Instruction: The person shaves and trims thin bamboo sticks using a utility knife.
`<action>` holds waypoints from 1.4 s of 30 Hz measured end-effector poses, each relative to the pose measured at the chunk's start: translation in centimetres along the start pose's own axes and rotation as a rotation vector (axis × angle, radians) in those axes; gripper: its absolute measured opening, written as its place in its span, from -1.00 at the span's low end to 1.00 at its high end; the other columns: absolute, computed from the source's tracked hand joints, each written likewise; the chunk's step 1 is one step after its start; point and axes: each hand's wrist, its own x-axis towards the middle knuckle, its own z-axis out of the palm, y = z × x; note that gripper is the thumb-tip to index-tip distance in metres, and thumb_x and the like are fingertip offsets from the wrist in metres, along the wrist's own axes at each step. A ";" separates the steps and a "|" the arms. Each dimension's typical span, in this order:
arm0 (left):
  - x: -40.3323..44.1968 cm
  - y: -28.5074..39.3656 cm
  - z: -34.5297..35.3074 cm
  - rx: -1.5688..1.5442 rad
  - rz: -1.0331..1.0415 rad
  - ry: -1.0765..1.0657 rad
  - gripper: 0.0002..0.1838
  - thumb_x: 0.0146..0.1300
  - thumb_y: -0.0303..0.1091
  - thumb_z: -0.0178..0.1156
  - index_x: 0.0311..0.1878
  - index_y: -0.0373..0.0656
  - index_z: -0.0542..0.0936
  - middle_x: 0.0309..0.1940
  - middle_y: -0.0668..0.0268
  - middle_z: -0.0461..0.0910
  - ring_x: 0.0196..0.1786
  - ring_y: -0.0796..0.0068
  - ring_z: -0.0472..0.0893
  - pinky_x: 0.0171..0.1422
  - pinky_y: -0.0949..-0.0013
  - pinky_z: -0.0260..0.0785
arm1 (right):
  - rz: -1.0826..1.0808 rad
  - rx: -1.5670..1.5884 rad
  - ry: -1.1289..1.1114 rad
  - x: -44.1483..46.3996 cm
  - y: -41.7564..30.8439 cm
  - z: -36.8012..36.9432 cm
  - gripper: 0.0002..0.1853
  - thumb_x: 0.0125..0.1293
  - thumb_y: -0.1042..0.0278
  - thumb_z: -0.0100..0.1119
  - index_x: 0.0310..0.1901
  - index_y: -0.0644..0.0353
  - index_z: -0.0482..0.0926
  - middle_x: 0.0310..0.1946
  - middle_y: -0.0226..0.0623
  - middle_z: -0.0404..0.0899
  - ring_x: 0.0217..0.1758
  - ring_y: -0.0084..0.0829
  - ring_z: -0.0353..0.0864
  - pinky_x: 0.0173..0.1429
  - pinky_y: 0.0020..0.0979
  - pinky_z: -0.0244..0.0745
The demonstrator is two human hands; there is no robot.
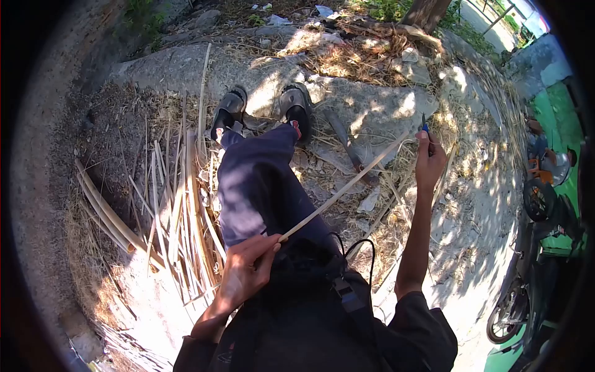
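Observation:
My left hand [248, 268] is closed in a pinch on the near end of a long, thin bamboo strip [341, 192]. From there the pale strip slants up and to the right across my lap, its far end close to my right hand [430, 162]. That hand is closed around a small knife [425, 126] with a blue part at its grip and a dark, narrow blade pointing away from me. Most of the knife's handle is hidden by my fingers. A machete [339, 135] with a dark blade lies on the ground past my knees.
Many split bamboo strips [185, 217] are heaped left of my legs, beside thicker curved bamboo pieces [111, 214]. A flat rock [372, 102] and dry litter lie ahead. At far right are a motorcycle [514, 310] and a seated person [558, 167].

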 end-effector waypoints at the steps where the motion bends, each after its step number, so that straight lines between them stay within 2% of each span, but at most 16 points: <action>1: -0.4 -0.2 -0.2 0.009 -0.031 0.013 -0.81 0.41 -0.62 0.35 0.05 -0.36 0.76 -0.46 0.20 0.64 -0.54 0.47 0.52 -0.42 0.35 0.33 | 0.114 -0.039 0.021 1.2 2.8 -0.7 -0.56 0.59 -0.03 0.27 0.00 0.26 0.81 -0.58 -0.51 0.50 -0.52 -0.66 0.35 -0.40 -0.43 0.20; 3: -0.5 -1.1 -0.4 0.021 -0.068 0.034 -0.83 0.43 -0.61 0.33 0.04 -0.35 0.76 -0.46 0.20 0.64 -0.53 0.47 0.53 -0.39 0.35 0.35 | 0.226 -0.072 0.032 2.3 5.5 -1.9 -0.51 0.61 -0.10 0.23 0.00 0.26 0.82 -0.58 -0.51 0.48 -0.50 -0.67 0.34 -0.38 -0.43 0.19; 5: -0.4 -2.7 0.0 -0.048 -0.033 0.095 -0.83 0.51 -0.54 0.27 0.06 -0.34 0.75 -0.46 0.20 0.66 -0.50 0.50 0.55 -0.32 0.35 0.38 | 0.517 -0.136 -0.312 1.7 6.9 -3.3 -0.40 0.61 -0.23 0.14 -0.03 0.27 0.83 -0.55 -0.45 0.51 -0.44 -0.62 0.43 -0.31 -0.41 0.28; 9: 0.8 -2.6 -0.5 -0.203 -0.282 -0.069 -0.80 0.61 -0.44 0.18 0.07 -0.30 0.75 -0.52 0.31 0.59 -0.48 0.61 0.49 -0.32 0.39 0.31 | 0.465 -0.534 -0.752 -1.4 10.8 -3.3 -0.37 0.53 -0.30 0.22 0.09 0.23 0.76 -0.49 -0.36 0.62 -0.41 -0.46 0.60 -0.21 -0.35 0.48; 11: 1.5 -3.5 -0.1 -0.304 -0.315 -0.110 -0.74 0.68 -0.37 0.11 0.07 -0.27 0.75 -0.59 0.44 0.44 -0.48 0.71 0.36 -0.36 0.45 0.18 | 0.483 -0.441 -0.837 -1.9 9.9 -3.2 -0.30 0.45 -0.34 0.31 0.16 0.26 0.69 -0.41 -0.24 0.72 -0.31 -0.37 0.73 -0.11 -0.26 0.58; 14: 2.7 -3.1 -0.3 -0.394 -0.365 -0.178 -0.72 0.71 -0.32 0.08 0.06 -0.26 0.74 -0.60 0.52 0.31 -0.47 0.75 0.23 -0.36 0.49 0.06 | 0.773 0.053 -1.016 -2.8 8.6 -2.2 -0.34 0.46 -0.29 0.34 0.14 0.28 0.67 -0.33 -0.15 0.77 -0.22 -0.31 0.80 -0.05 -0.24 0.61; 16: 3.3 -2.7 -0.3 -0.413 -0.334 -0.191 -0.71 0.71 -0.32 0.07 0.05 -0.26 0.74 -0.60 0.53 0.29 -0.47 0.74 0.21 -0.36 0.49 0.05 | 0.201 -1.057 -0.808 -4.6 8.1 -0.8 -0.40 0.56 -0.22 0.26 0.09 0.31 0.66 -0.33 -0.13 0.75 -0.27 -0.32 0.76 -0.08 -0.25 0.59; 17: 3.5 -2.6 -0.3 -0.435 -0.303 -0.209 -0.71 0.72 -0.31 0.07 0.05 -0.27 0.73 -0.61 0.53 0.27 -0.47 0.74 0.19 -0.37 0.48 0.04 | 0.204 -1.058 -0.814 -5.3 7.6 -0.3 -0.40 0.56 -0.22 0.26 0.09 0.31 0.66 -0.33 -0.13 0.75 -0.27 -0.32 0.76 -0.08 -0.25 0.59; 19: 4.0 -2.3 0.0 -0.436 -0.293 -0.215 -0.67 0.73 -0.25 0.06 0.06 -0.28 0.73 -0.60 0.55 0.26 -0.48 0.75 0.18 -0.37 0.49 0.02 | 0.344 -0.183 -0.713 -5.7 4.4 0.7 -0.50 0.63 -0.09 0.20 0.02 0.33 0.64 -0.35 -0.12 0.73 -0.30 -0.32 0.74 -0.13 -0.22 0.55; 21: 4.2 -2.0 0.4 -0.436 -0.282 -0.231 -0.63 0.74 -0.20 0.05 0.07 -0.29 0.73 -0.59 0.58 0.25 -0.49 0.77 0.16 -0.37 0.49 0.01 | 0.342 -0.175 -0.730 -6.0 -2.0 1.3 -0.58 0.64 0.02 0.16 -0.01 0.33 0.61 -0.39 -0.16 0.69 -0.35 -0.34 0.65 -0.15 -0.20 0.51; 23: 4.6 -1.8 0.9 -0.402 -0.212 -0.219 -0.63 0.74 -0.19 0.03 0.05 -0.28 0.73 -0.59 0.57 0.23 -0.48 0.75 0.16 -0.37 0.49 0.01 | 0.087 0.016 -0.372 -7.3 -5.5 2.2 -0.71 0.63 0.16 0.14 -0.04 0.28 0.60 -0.45 -0.23 0.60 -0.41 -0.41 0.52 -0.22 -0.28 0.43; 24: 4.8 -1.5 1.0 -0.404 -0.214 -0.222 -0.63 0.74 -0.19 0.03 0.05 -0.28 0.73 -0.59 0.57 0.23 -0.48 0.75 0.16 -0.37 0.49 0.01 | 0.065 0.080 -0.390 -7.7 -7.2 2.0 -0.76 0.62 0.22 0.14 -0.02 0.26 0.60 -0.46 -0.21 0.59 -0.43 -0.37 0.51 -0.23 -0.32 0.42; 27: 5.3 -0.4 1.1 -0.366 -0.213 -0.236 -0.63 0.75 -0.19 0.03 0.01 -0.26 0.72 -0.59 0.57 0.23 -0.47 0.74 0.16 -0.36 0.49 0.00 | -0.050 0.119 -0.488 -10.0 -10.0 1.7 -0.79 0.49 0.33 0.32 -0.03 0.30 0.61 -0.35 -0.07 0.72 -0.35 -0.17 0.75 -0.21 -0.26 0.56; 31: 5.8 0.6 1.3 -0.408 -0.192 -0.274 -0.71 0.72 -0.34 0.02 -0.04 -0.26 0.69 -0.62 0.43 0.30 -0.51 0.67 0.28 -0.38 0.40 0.14 | -0.433 0.203 -0.496 -12.2 -13.1 2.3 -0.73 0.36 0.41 0.45 -0.04 0.37 0.63 -0.28 -0.05 0.74 -0.36 -0.07 0.80 -0.27 -0.29 0.67; 35: 5.4 0.7 1.9 -0.414 -0.170 -0.249 -0.64 0.75 -0.22 0.01 -0.04 -0.26 0.68 -0.60 0.56 0.21 -0.48 0.74 0.15 -0.38 0.47 -0.01 | -0.378 0.110 -0.573 -12.8 -14.7 2.2 -0.69 0.37 0.30 0.50 -0.05 0.34 0.65 -0.27 -0.09 0.76 -0.34 -0.09 0.82 -0.30 -0.25 0.67; 42: 4.7 0.7 2.3 -0.298 -0.151 -0.169 -0.65 0.73 -0.23 0.06 -0.15 -0.25 0.69 -0.61 0.50 0.30 -0.48 0.72 0.24 -0.38 0.45 0.06 | -0.376 0.109 -0.597 -12.9 -14.8 2.4 -0.67 0.36 0.22 0.53 -0.07 0.30 0.67 -0.29 -0.15 0.78 -0.40 -0.11 0.81 -0.36 -0.26 0.65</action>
